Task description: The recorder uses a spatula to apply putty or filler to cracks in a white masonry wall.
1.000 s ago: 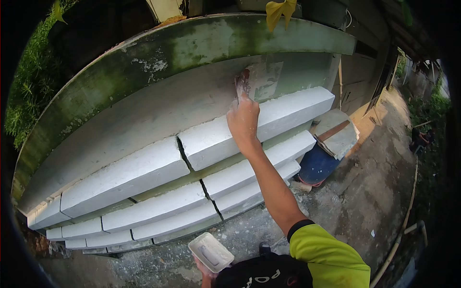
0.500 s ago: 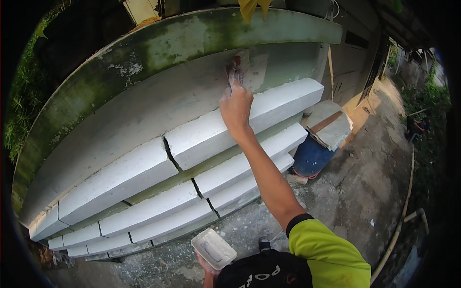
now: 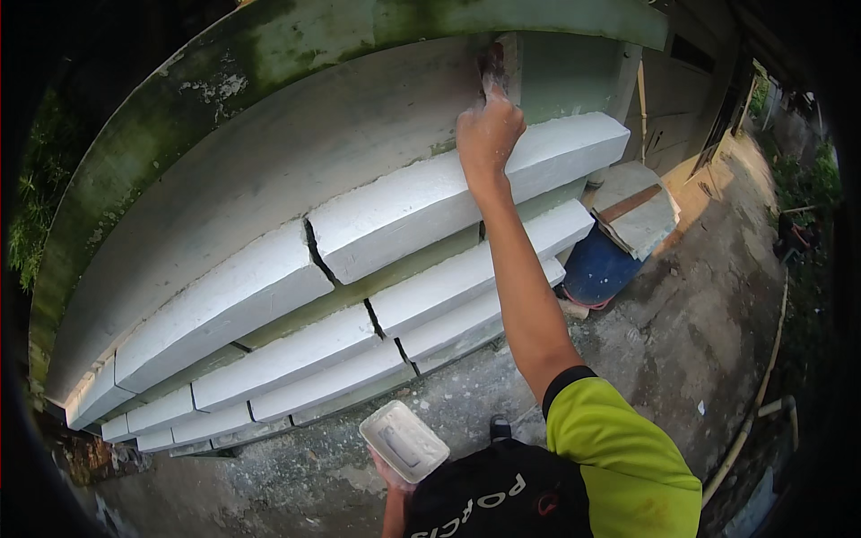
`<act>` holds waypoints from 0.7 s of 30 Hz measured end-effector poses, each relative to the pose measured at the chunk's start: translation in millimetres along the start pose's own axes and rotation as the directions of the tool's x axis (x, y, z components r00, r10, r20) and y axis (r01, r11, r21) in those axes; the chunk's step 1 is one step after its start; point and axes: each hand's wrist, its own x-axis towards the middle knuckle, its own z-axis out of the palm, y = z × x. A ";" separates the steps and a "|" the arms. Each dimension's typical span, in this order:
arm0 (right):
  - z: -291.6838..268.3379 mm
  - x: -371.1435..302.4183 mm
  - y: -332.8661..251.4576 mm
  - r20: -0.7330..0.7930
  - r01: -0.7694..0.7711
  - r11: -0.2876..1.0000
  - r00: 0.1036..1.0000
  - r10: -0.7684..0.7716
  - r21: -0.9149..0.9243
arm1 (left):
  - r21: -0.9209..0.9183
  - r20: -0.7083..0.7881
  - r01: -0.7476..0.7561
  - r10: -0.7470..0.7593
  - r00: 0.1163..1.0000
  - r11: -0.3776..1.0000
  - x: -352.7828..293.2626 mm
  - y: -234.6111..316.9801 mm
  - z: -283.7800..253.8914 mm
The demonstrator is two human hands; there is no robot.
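My right hand (image 3: 491, 134), arm stretched out, is closed on a putty knife (image 3: 491, 67) with a reddish-brown handle. Its blade is against the upper wall panel (image 3: 359, 103), under a mossy green overhang (image 3: 314, 49). Most of that panel is coated in smooth pale grey; right of the blade a strip of greenish wall (image 3: 560, 79) shows. Low down, close to my body, my left hand (image 3: 391, 470) supports a white rectangular tub (image 3: 429, 434) from below and the side. Pale paste lines the tub; the fingers under it are partly hidden.
Stepped rows of white foam-like blocks (image 3: 395, 211) jut out below the panel, with dark gaps between them. A blue barrel (image 3: 596, 269) stands at the right end under a board (image 3: 632, 202) bearing a brown wooden strip. Rough concrete ground (image 3: 646, 359) runs alongside; a pole (image 3: 749, 417) lies at right.
My right hand and the putty knife have moved right and up along the panel. The view has shifted a little. The tub stays in my left hand near my body.
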 end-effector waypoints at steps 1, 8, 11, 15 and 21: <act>9.6 -10.5 -8.2 0.009 0.084 0.995 0.996 -0.084 0.054 | -0.003 -0.003 -0.003 0.003 1.000 1.000 1.0 -0.5 1.9; -3.9 -76.0 -69.8 -0.022 0.418 0.812 0.893 -0.449 0.409 | -0.008 0.097 -0.037 0.037 0.995 0.999 2.2 -1.0 12.8; -14.2 -52.1 -41.6 -0.252 0.511 0.840 0.850 -0.462 0.183 | -0.003 0.076 -0.037 0.038 0.996 0.999 -4.2 0.0 19.3; -4.9 -27.3 -24.6 -0.143 0.264 0.956 0.959 -0.246 0.124 | -0.061 -0.008 -0.055 0.054 0.998 0.997 -11.4 -3.6 17.9; 27.7 -82.4 -87.6 0.079 0.414 0.871 0.891 -0.447 0.264 | -0.039 -0.042 -0.078 0.076 0.996 0.996 -11.4 -7.1 9.4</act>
